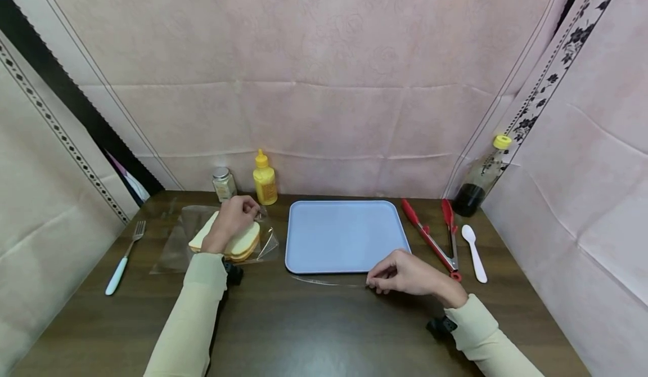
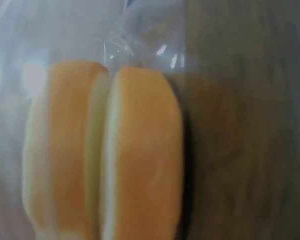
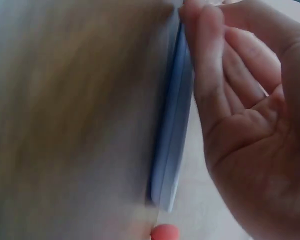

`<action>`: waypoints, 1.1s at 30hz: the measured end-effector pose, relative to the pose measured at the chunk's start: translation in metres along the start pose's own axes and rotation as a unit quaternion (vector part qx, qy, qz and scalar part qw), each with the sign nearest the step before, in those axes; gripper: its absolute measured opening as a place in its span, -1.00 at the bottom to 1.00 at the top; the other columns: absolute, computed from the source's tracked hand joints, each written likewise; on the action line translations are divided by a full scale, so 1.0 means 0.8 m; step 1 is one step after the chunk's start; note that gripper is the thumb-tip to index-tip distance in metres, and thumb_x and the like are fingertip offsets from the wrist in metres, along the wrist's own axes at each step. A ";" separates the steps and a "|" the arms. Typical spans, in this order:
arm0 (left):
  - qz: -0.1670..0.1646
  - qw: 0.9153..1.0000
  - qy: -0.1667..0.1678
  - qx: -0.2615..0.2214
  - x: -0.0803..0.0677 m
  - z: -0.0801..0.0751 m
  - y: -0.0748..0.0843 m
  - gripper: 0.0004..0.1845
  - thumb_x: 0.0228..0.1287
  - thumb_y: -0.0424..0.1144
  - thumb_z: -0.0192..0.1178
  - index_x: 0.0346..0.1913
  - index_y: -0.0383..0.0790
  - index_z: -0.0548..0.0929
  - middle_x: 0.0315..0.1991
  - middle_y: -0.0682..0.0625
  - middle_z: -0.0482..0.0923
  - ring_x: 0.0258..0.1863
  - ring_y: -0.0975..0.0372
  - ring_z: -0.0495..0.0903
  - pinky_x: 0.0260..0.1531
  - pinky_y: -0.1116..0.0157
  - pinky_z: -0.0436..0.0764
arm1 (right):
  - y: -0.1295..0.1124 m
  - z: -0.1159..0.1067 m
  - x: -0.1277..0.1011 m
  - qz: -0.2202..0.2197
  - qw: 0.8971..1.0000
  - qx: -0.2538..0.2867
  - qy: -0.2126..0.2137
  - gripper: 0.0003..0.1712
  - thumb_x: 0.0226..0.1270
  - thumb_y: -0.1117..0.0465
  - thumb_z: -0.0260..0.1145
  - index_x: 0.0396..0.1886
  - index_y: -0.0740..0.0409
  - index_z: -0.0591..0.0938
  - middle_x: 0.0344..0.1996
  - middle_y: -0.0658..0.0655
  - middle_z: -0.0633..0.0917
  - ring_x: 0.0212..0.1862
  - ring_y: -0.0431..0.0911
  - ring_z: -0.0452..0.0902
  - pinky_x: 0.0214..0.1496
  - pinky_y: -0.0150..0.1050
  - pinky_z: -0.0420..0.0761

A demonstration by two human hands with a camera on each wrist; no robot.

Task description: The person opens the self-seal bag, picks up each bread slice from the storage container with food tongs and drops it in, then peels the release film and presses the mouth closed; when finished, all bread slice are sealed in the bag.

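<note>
Two slices of bread (image 1: 246, 241) lie in a clear plastic bag (image 1: 177, 253) at the left; their crusts (image 2: 145, 150) show through it in the left wrist view. My left hand (image 1: 234, 219) reaches over the bread, fingers curled and pinching at the bag's far edge. In front of the blue tray (image 1: 344, 236), my right hand (image 1: 397, 274) pinches the end of a thin clear strip (image 1: 324, 282), thumb against fingertips. The strip runs leftward along the tray's near rim. The right wrist view shows the right hand (image 3: 255, 100) beside the tray's edge (image 3: 172, 135).
Behind the bag stand a small lidded jar (image 1: 224, 183) and a yellow squeeze bottle (image 1: 265, 180). A fork (image 1: 124, 259) lies far left. Right of the tray are red-handled tongs (image 1: 432, 242), a white spoon (image 1: 476, 256) and a yellow-capped bottle of dark liquid (image 1: 473, 188). Cloth walls surround the table.
</note>
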State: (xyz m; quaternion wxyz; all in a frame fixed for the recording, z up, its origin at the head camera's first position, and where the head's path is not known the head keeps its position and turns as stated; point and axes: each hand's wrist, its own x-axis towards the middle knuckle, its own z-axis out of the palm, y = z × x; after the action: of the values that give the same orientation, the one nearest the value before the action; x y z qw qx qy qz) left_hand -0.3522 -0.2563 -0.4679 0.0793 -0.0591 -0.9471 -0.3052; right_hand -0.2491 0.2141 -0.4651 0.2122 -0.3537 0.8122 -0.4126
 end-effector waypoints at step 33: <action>0.076 0.978 0.174 -0.083 -0.015 -0.087 0.070 -0.70 0.64 -0.07 0.23 0.08 -0.19 0.84 -0.25 -0.09 0.85 -0.42 0.13 0.67 -0.45 0.37 0.51 | -0.092 0.070 0.172 -0.009 0.989 -0.043 0.139 -0.73 0.55 0.10 0.45 0.02 0.19 0.85 -0.37 0.17 0.89 -0.40 -0.05 0.81 -0.26 -0.36 0.70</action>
State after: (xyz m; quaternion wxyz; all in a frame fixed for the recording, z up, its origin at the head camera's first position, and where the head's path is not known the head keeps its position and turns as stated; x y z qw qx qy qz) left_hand -0.3235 -0.2529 -0.3828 0.2609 -0.0837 -0.8830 -0.3812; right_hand -0.2746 0.0512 -0.4439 0.0785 -0.3092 0.8473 -0.4246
